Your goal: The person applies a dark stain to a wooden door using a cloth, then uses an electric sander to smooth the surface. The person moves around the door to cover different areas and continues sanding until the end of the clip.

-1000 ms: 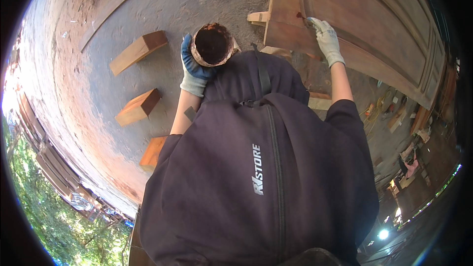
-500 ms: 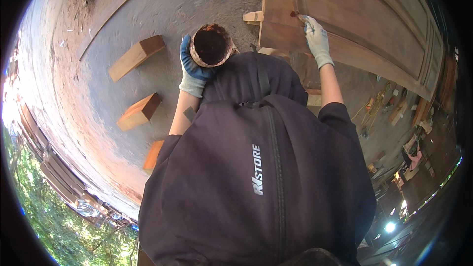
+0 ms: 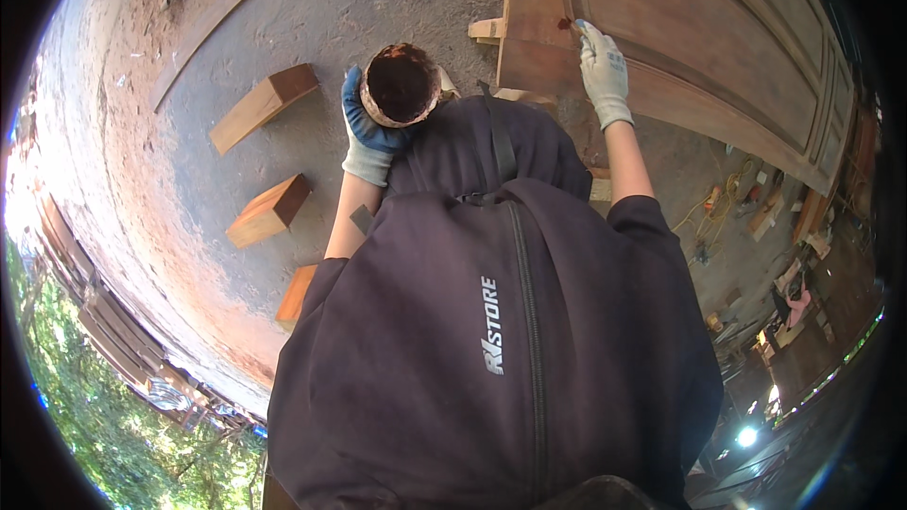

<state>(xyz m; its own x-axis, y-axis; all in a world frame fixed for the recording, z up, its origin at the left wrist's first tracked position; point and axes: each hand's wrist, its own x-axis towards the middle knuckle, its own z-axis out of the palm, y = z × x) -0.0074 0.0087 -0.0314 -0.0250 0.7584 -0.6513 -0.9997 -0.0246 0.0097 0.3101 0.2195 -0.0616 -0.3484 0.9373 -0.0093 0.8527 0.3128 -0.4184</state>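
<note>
My left hand (image 3: pixel 364 127), in a white glove with a blue palm, is wrapped around the side of a round can (image 3: pixel 438 99). The can's rim is crusted with reddish brown and its inside is dark. It is held upright by my dark-clothed leg. My right hand (image 3: pixel 605 71), gloved too, is over a brown panelled wooden door (image 3: pixel 680 57), fingers drawn together at the tips. What they pinch is too small to make out. Just left of the fingertips, a dark red spot (image 3: pixel 564 24) marks the wood, near a curved moulding.
Wooden blocks (image 3: pixel 265 106) (image 3: pixel 271 211) stand on the grey ground at left, with a long thin board (image 3: pixel 222 24) beyond them. A light wooden piece (image 3: pixel 486 29) sticks out from under the door's edge. A yellow cord (image 3: pixel 720 200) lies among clutter at right.
My right hand has shifted slightly up and left over the door. The can in my left hand has moved a little to the left.
</note>
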